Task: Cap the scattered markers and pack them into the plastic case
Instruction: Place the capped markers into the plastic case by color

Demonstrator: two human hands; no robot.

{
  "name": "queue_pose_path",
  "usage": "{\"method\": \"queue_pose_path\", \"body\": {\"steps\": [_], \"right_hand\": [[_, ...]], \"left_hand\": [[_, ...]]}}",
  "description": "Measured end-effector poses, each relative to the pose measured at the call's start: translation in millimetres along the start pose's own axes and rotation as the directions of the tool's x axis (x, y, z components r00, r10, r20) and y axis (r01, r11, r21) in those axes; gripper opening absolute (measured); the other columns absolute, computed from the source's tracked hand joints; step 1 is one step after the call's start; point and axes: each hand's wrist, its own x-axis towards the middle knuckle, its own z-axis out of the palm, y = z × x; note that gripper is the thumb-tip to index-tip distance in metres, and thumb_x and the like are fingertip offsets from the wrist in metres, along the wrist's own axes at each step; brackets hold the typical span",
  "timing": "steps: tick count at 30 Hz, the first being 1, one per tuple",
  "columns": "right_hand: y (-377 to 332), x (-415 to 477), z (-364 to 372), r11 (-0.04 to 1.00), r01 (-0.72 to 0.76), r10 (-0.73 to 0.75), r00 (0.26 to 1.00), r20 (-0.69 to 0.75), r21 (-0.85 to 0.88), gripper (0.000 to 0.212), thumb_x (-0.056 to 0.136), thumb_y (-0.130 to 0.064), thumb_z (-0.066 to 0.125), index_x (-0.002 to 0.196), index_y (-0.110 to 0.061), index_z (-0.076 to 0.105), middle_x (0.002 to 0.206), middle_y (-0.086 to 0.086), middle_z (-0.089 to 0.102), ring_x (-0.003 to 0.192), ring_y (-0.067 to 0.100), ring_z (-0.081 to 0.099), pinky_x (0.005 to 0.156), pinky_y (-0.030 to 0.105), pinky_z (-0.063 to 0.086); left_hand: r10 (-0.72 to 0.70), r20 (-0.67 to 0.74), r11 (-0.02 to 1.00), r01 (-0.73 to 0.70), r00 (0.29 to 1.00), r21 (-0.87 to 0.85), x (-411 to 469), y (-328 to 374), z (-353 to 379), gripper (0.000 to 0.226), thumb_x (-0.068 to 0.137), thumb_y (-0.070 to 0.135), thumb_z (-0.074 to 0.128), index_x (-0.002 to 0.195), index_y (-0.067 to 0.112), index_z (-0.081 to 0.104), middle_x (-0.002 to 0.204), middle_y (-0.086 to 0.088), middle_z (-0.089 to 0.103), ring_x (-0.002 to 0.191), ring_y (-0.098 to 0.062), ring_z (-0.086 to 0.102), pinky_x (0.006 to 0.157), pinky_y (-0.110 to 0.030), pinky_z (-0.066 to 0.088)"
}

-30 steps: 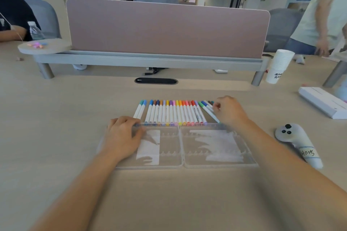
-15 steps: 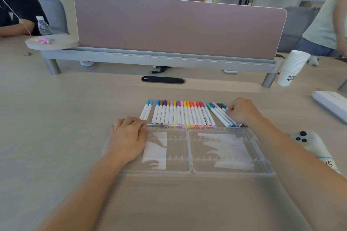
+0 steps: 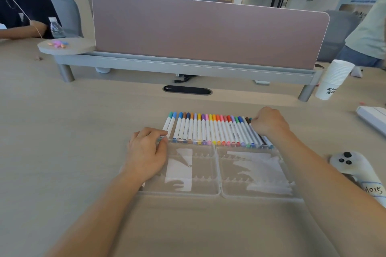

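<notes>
Here the markers [image 3: 215, 129] lie capped in a row on the table [image 3: 62, 152], just beyond the open plastic case [image 3: 219, 173]. The left hand [image 3: 146, 156] rests flat, fingers loosely together, on the case's left edge. The right hand [image 3: 269, 121], curled shut, presses against the row's right end.

left hand [image 3: 146, 156]: showing bare, no glove, no rings or watch that I can spot
right hand [image 3: 269, 121]: also going bare, nothing on the wrist
forearms: both showing uncovered right down to the frame edge, no sleeves coming into view
markings: not seeing any
</notes>
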Motion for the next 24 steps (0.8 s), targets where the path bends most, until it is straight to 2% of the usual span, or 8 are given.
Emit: {"method": "queue_pose_path", "body": {"steps": [4, 6, 8, 12, 15, 18, 20, 24], "right_hand": [[3.4, 0.7, -0.9, 1.0, 0.014, -0.013, 0.996, 0.083, -0.019, 0.016, 0.086, -0.008, 0.053, 0.07, -0.008, 0.051, 0.073, 0.009, 0.053, 0.061, 0.022, 0.048, 0.05, 0.025, 0.035], [9.5, 1.5, -2.0, 0.998, 0.064, -0.062, 0.992, 0.11, -0.015, 0.011, 0.085, -0.007, 0.052, 0.077, -0.006, 0.059, 0.081, 0.009, 0.061, 0.07, 0.024, 0.053, 0.054, 0.027, 0.039], [18.2, 6.6, -1.7, 0.995, 0.081, -0.087, 0.991, 0.102, 0.056, 0.015, 0.084, -0.008, 0.054, 0.086, -0.006, 0.068, 0.087, 0.011, 0.066, 0.076, 0.023, 0.058, 0.06, 0.028, 0.043], [24.0, 11.2, -2.8, 0.988, 0.079, -0.098, 0.986, 0.133, 0.135, 0.018, 0.086, -0.009, 0.056, 0.085, -0.014, 0.073, 0.087, 0.005, 0.07, 0.079, 0.022, 0.064, 0.069, 0.031, 0.052], [22.0, 15.0, -3.1, 0.985, 0.069, -0.092, 0.986, 0.141, 0.161, 0.019, 0.086, -0.007, 0.057, 0.084, -0.019, 0.071, 0.089, 0.003, 0.07, 0.082, 0.023, 0.066, 0.072, 0.033, 0.056], [17.1, 17.5, -4.8, 0.987, 0.104, -0.118, 0.987, 0.106, 0.126, 0.02, 0.086, -0.008, 0.058, 0.082, -0.026, 0.067, 0.1, 0.001, 0.068, 0.086, 0.02, 0.061, 0.07, 0.029, 0.048], [10.2, 18.1, -6.0, 0.987, 0.145, -0.15, 0.985, 0.08, 0.07, 0.02, 0.088, -0.008, 0.059, 0.084, -0.027, 0.065, 0.108, 0.001, 0.066, 0.09, 0.018, 0.057, 0.074, 0.028, 0.044], [-18.3, 12.1, -0.3, 0.955, 0.293, -0.294, 0.956, 0.015, 0.054, 0.026, 0.09, -0.004, 0.051, 0.098, -0.021, 0.069, 0.119, 0.006, 0.065, 0.1, 0.023, 0.059, 0.088, 0.033, 0.05]], "left_hand": [[-0.016, 0.014, 1.0, 0.016, 1.0, -0.008, 1.0, 0.4, -0.9, 0.03, 0.093, 0.032, 0.048, 0.112, 0.022, 0.07, 0.116, -0.003, 0.062, 0.109, -0.032, 0.053, 0.099, -0.048, 0.042], [-0.013, 0.027, 1.0, 0.013, 1.0, 0.01, 0.0, 1.9, -0.4, 0.028, 0.094, 0.03, 0.05, 0.112, 0.023, 0.07, 0.116, -0.002, 0.062, 0.108, -0.031, 0.053, 0.096, -0.049, 0.042], [-0.009, 0.025, 1.0, 0.008, 1.0, 0.026, -0.3, 2.4, 0.4, 0.023, 0.094, 0.025, 0.055, 0.112, 0.023, 0.07, 0.116, -0.002, 0.061, 0.104, -0.029, 0.054, 0.094, -0.049, 0.044], [0.016, 0.029, 1.0, -0.017, 0.999, 0.014, 0.6, 1.4, 0.1, 0.022, 0.094, 0.025, 0.055, 0.11, 0.025, 0.07, 0.114, 0.003, 0.06, 0.09, -0.024, 0.058, 0.091, -0.05, 0.047], [0.022, 0.049, 1.0, -0.023, 0.999, 0.022, 0.2, 1.5, 0.3, 0.022, 0.095, 0.027, 0.054, 0.112, 0.026, 0.069, 0.116, 0.004, 0.06, 0.091, -0.022, 0.058, 0.092, -0.051, 0.047], [0.012, 0.047, 1.0, -0.013, 0.999, 0.008, -0.3, 2.7, -0.2, 0.024, 0.096, 0.028, 0.053, 0.114, 0.025, 0.068, 0.117, 0.003, 0.059, 0.094, -0.022, 0.058, 0.093, -0.05, 0.046], [0.009, 0.033, 0.999, -0.007, 0.999, -0.032, 0.9, 2.0, -0.7, 0.025, 0.097, 0.022, 0.051, 0.114, 0.024, 0.069, 0.117, 0.002, 0.06, 0.1, -0.022, 0.057, 0.094, -0.051, 0.045], [-0.002, -0.006, 0.997, 0.002, 1.0, -0.075, 2.1, 1.6, -2.9, 0.029, 0.098, 0.017, 0.044, 0.112, 0.024, 0.069, 0.115, 0.002, 0.062, 0.106, -0.022, 0.056, 0.096, -0.049, 0.044]]}}
